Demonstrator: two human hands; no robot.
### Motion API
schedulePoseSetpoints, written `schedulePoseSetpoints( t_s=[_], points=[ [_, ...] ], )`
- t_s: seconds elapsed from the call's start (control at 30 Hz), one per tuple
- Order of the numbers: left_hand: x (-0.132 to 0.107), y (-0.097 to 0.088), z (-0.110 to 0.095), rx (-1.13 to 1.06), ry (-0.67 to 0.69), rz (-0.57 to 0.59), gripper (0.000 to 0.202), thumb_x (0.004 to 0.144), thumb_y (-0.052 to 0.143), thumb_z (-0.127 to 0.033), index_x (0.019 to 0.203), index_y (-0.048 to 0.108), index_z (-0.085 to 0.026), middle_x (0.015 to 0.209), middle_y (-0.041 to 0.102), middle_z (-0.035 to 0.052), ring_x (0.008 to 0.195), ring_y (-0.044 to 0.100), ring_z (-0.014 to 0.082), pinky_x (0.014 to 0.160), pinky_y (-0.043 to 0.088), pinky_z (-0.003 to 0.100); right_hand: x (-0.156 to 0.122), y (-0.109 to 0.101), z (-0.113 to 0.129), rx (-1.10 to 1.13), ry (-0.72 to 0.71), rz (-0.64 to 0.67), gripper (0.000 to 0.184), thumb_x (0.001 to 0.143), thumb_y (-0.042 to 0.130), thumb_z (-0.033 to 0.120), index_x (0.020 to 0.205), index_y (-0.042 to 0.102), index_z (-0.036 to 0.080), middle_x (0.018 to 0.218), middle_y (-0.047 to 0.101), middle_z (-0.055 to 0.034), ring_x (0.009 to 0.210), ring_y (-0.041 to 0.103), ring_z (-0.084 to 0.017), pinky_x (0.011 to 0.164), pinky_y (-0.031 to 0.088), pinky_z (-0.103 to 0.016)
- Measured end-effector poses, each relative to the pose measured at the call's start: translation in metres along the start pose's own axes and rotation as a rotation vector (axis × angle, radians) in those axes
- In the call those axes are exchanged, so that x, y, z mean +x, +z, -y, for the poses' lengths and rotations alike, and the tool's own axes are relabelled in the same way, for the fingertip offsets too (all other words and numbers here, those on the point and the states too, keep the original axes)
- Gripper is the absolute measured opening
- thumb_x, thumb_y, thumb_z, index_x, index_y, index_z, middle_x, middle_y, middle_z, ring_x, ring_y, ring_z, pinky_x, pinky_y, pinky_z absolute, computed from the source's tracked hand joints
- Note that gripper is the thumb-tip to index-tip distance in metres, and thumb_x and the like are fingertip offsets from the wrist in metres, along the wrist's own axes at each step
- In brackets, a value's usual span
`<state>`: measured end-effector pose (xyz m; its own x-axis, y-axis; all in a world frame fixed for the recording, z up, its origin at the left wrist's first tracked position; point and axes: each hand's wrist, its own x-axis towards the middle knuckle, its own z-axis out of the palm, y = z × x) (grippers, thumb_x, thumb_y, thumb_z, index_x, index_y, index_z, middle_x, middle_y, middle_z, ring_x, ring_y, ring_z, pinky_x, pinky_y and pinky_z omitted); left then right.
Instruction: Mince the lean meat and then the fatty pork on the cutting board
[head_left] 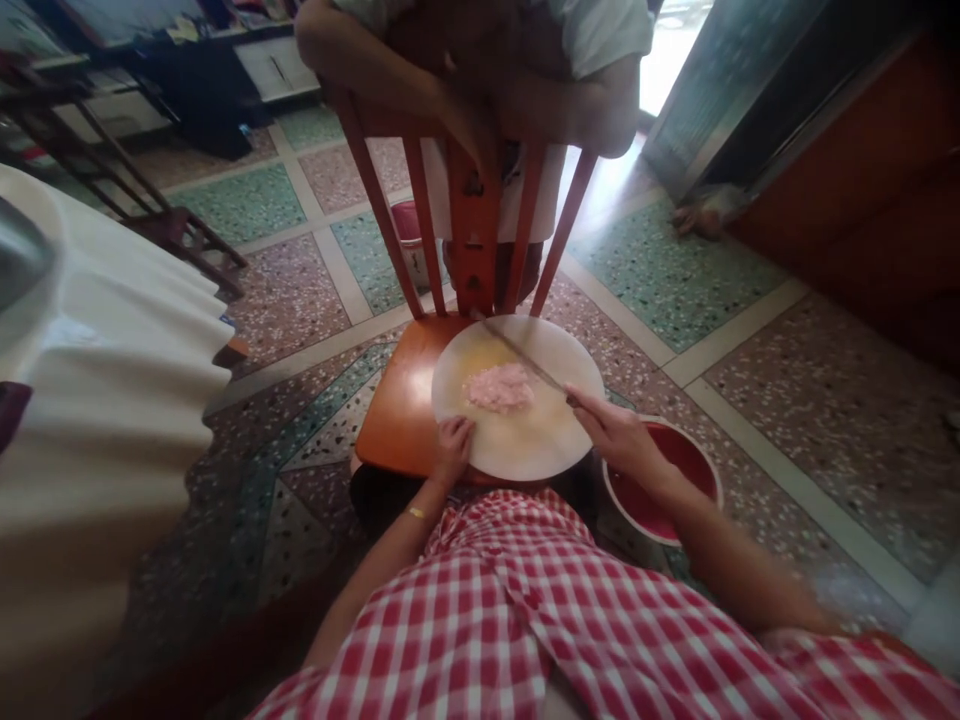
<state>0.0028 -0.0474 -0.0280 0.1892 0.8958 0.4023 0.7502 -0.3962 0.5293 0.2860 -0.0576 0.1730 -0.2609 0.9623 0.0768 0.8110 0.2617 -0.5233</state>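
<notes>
A round, pale cutting board (525, 455) lies on the seat of a wooden chair (401, 420). Pink minced meat (497, 390) is heaped near its middle. My right hand (616, 435) is closed round the handle of a knife (523, 355), whose long blade slants up and left over the board, just beyond the meat. At the board's near left edge my left hand (453, 448) has its fingers curled onto the rim. The underside of that grip is hidden.
Behind the chair a person (480, 70) leans with folded arms on its backrest. A red bucket (679, 480) stands on the floor to the right, and another bucket (407, 222) shows behind the slats. A table with a white cloth (127, 350) is on the left.
</notes>
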Motion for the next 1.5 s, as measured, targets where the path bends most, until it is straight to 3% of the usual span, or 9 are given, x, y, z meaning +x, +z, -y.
schedulePoseSetpoints(
  t_s=[0.13, 0.27, 0.37, 0.53, 0.7, 0.87, 1.07, 1.27, 1.5],
  points=[
    [0.0, 0.001, -0.001, -0.011, 0.02, -0.034, 0.027, 0.08, 0.045, -0.012, 0.098, 0.063, -0.017, 0.099, 0.058, 0.0105, 0.095, 0.049, 0.0206, 0.087, 0.042, 0.039, 0.013, 0.05, 0.035, 0.118, 0.099, -0.166, 0.05, 0.093, 0.026, 0.033, 0.141, 0.028, 0.019, 0.12, 0.058, -0.01, 0.102, 0.059, -0.021, 0.084, 0.047, -0.03],
    [0.001, 0.0, -0.001, -0.011, 0.034, -0.041, 0.026, 0.079, 0.045, -0.011, 0.097, 0.063, -0.016, 0.098, 0.058, 0.0108, 0.092, 0.049, 0.0205, 0.084, 0.043, 0.038, 0.028, 0.086, 0.028, 0.09, 0.207, 0.084, 0.049, 0.09, 0.034, 0.027, 0.138, 0.033, 0.021, 0.116, 0.061, -0.0097, 0.1, 0.06, -0.023, 0.083, 0.049, -0.032],
    [0.001, -0.001, -0.001, -0.021, 0.035, -0.03, 0.025, 0.078, 0.046, -0.011, 0.096, 0.063, -0.016, 0.098, 0.058, 0.0105, 0.092, 0.049, 0.0206, 0.084, 0.042, 0.038, 0.029, 0.08, 0.027, 0.099, 0.201, 0.152, 0.049, 0.09, 0.035, 0.028, 0.139, 0.032, 0.024, 0.115, 0.062, -0.0083, 0.097, 0.062, -0.024, 0.082, 0.049, -0.034],
    [0.0, -0.001, -0.002, -0.049, 0.018, -0.03, 0.026, 0.079, 0.045, -0.012, 0.097, 0.063, -0.016, 0.099, 0.058, 0.0106, 0.094, 0.048, 0.0205, 0.086, 0.041, 0.038, 0.023, 0.072, 0.044, 0.11, 0.072, -0.018, 0.049, 0.093, 0.028, 0.031, 0.141, 0.027, 0.023, 0.131, 0.05, -0.0087, 0.11, 0.054, -0.023, 0.089, 0.045, -0.032],
    [0.0, 0.0, -0.001, -0.035, 0.027, -0.022, 0.027, 0.078, 0.045, -0.011, 0.097, 0.063, -0.016, 0.098, 0.058, 0.0103, 0.092, 0.048, 0.0203, 0.084, 0.042, 0.038, 0.017, 0.081, 0.037, 0.034, 0.22, 0.227, 0.045, 0.091, 0.035, 0.028, 0.135, 0.04, 0.023, 0.102, 0.068, -0.0078, 0.089, 0.065, -0.023, 0.077, 0.051, -0.031],
    [0.0, 0.001, -0.001, -0.029, 0.034, -0.041, 0.025, 0.079, 0.045, -0.012, 0.096, 0.063, -0.016, 0.098, 0.058, 0.0099, 0.093, 0.049, 0.0199, 0.086, 0.042, 0.038, 0.021, 0.067, 0.044, 0.122, 0.088, 0.007, 0.047, 0.093, 0.03, 0.03, 0.14, 0.03, 0.024, 0.12, 0.059, -0.0064, 0.1, 0.061, -0.02, 0.084, 0.048, -0.028],
    [0.0, 0.0, -0.002, -0.024, 0.044, -0.045, 0.026, 0.079, 0.045, -0.011, 0.096, 0.063, -0.016, 0.097, 0.058, 0.0104, 0.092, 0.048, 0.0201, 0.084, 0.043, 0.038, 0.018, 0.093, 0.032, -0.026, 0.182, 0.183, 0.046, 0.091, 0.035, 0.026, 0.137, 0.035, 0.026, 0.105, 0.067, -0.0057, 0.084, 0.066, -0.02, 0.074, 0.051, -0.028],
    [0.0, 0.001, 0.001, -0.016, 0.051, -0.046, 0.026, 0.078, 0.046, -0.01, 0.096, 0.063, -0.016, 0.098, 0.058, 0.0103, 0.093, 0.049, 0.0204, 0.085, 0.042, 0.039, 0.018, 0.085, 0.039, 0.076, 0.028, -0.006, 0.046, 0.093, 0.031, 0.029, 0.139, 0.03, 0.025, 0.119, 0.06, -0.0064, 0.101, 0.06, -0.019, 0.084, 0.047, -0.027],
    [0.0, -0.002, -0.001, 0.001, 0.057, -0.019, 0.026, 0.079, 0.045, -0.012, 0.098, 0.063, -0.017, 0.098, 0.058, 0.0097, 0.092, 0.049, 0.0201, 0.083, 0.044, 0.038, 0.018, 0.087, 0.036, -0.003, 0.104, 0.146, 0.046, 0.093, 0.033, 0.029, 0.138, 0.033, 0.027, 0.105, 0.067, -0.0058, 0.085, 0.066, -0.021, 0.073, 0.051, -0.028]
  ],
)
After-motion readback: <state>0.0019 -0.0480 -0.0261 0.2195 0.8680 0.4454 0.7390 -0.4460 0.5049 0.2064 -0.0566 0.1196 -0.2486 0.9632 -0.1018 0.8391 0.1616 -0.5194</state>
